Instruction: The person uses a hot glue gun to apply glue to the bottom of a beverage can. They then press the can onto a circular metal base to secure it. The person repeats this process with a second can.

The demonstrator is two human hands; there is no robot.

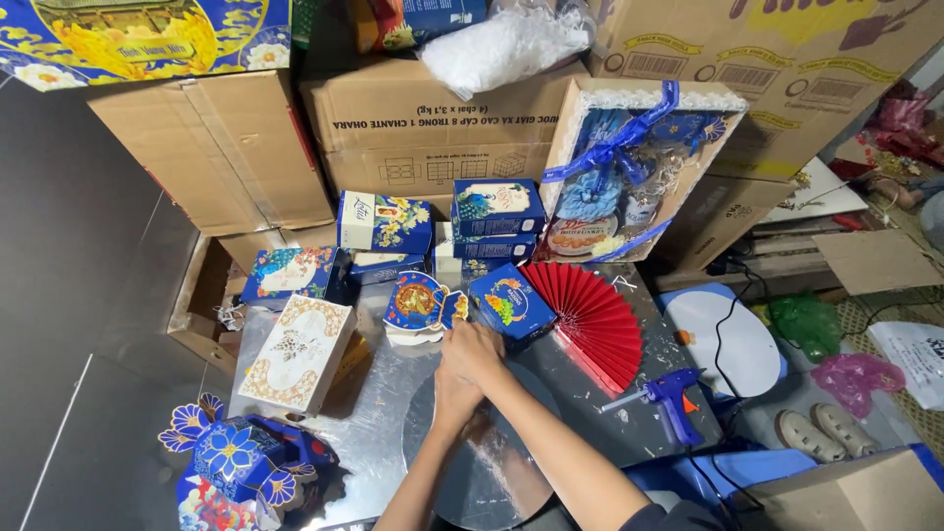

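Your two hands meet over the far edge of the round silver board (482, 462), the right hand (477, 351) laid on top of the left hand (454, 388) so that most of the left one is covered. The right fingers curl down and reach toward the small blue box (509, 303) with the fruit picture, touching or nearly touching its near corner — whether they actually grip it, I cannot tell, and the left fingers are hidden. That box sits tilted on the shiny table (374, 413), just beyond the silver board. Just to its left stands the blue teapot-shaped carton (421, 305); just to its right the red paper fan (590, 320) lies spread open. Farther right, a blue glue gun (674, 398) rests on the table with its nozzle pointing left, well apart from your hands. To the left lies a white and gold patterned box (298, 352), and near the bottom left corner a blue flower-decorated box (241, 462). Behind everything, more blue boxes (442, 231) are stacked before brown cartons (433, 128), and a ribboned gift tray (629, 172) leans upright.
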